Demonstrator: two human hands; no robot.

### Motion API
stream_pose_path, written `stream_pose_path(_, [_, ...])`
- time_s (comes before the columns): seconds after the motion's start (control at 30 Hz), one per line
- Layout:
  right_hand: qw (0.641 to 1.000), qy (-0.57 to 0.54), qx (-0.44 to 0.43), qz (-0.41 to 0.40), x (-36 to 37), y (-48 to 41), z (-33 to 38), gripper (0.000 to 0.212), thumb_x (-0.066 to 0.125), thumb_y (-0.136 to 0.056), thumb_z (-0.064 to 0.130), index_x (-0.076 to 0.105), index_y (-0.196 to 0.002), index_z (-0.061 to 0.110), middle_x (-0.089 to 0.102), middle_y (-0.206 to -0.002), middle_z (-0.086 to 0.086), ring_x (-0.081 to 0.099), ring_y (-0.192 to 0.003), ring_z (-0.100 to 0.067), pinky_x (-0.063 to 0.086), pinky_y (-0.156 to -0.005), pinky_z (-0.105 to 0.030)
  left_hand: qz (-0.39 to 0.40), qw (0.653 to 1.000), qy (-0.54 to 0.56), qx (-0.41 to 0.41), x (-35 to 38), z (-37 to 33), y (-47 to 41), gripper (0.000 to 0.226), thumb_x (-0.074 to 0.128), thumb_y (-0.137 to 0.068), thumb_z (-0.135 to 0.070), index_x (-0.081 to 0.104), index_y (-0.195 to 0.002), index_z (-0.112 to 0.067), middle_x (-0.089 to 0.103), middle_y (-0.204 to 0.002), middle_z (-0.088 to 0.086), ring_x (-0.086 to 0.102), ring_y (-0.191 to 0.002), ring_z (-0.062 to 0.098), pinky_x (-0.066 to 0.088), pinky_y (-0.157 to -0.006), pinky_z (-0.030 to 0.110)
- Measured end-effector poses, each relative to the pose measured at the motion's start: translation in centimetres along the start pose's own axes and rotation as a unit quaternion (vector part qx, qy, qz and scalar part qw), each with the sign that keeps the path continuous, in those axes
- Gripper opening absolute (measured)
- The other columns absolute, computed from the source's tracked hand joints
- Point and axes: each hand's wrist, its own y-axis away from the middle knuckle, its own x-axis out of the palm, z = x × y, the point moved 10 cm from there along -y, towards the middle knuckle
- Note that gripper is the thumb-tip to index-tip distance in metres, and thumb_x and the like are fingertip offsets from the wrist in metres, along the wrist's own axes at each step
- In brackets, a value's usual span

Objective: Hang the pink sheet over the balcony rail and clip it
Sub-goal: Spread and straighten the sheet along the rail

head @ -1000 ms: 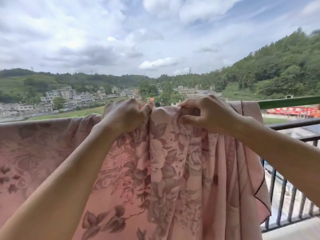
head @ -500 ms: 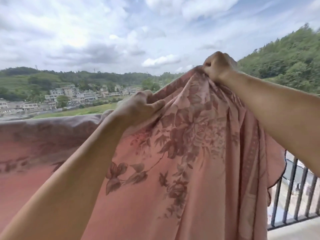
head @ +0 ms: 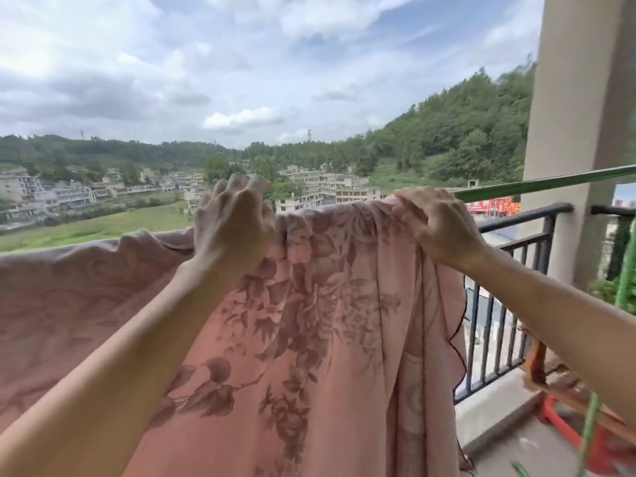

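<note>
We have the pink sheet [head: 309,321] back down on the green rail [head: 550,181], centre right: right hand [head: 437,223] clenches its bunched edge, left hand [head: 234,222] half-open, hold unclear; unclipped.

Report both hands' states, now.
Left hand: fingers curled at the pink floral fabric sheet; grip cannot be told.
Right hand: closed, gripping the sheet's bunched top edge.

Beige pillar [head: 578,115] right, wooded hills [head: 464,132] beyond, floor [head: 509,452] seemingly concrete
</note>
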Motion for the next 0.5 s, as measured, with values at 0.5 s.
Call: stream_pose_path(0.5, [0.994,-0.066,0.005,-0.089,-3.5,-10.7,-12.3,0.026,0.062,-0.085,0.034,0.075,-0.090,0.012,0.074,-0.085,-0.012,0.068,-0.081,-0.029,0.054,-0.067,-0.040,-0.004,0.993,-0.115,0.013,6.6,-7.1,-0.9,0.063,0.020,-0.093,-0.063,0.051,-0.123,-0.017,0.067,-0.087,0.008,0.048,-0.062,0.021,0.029,-0.058,0.030])
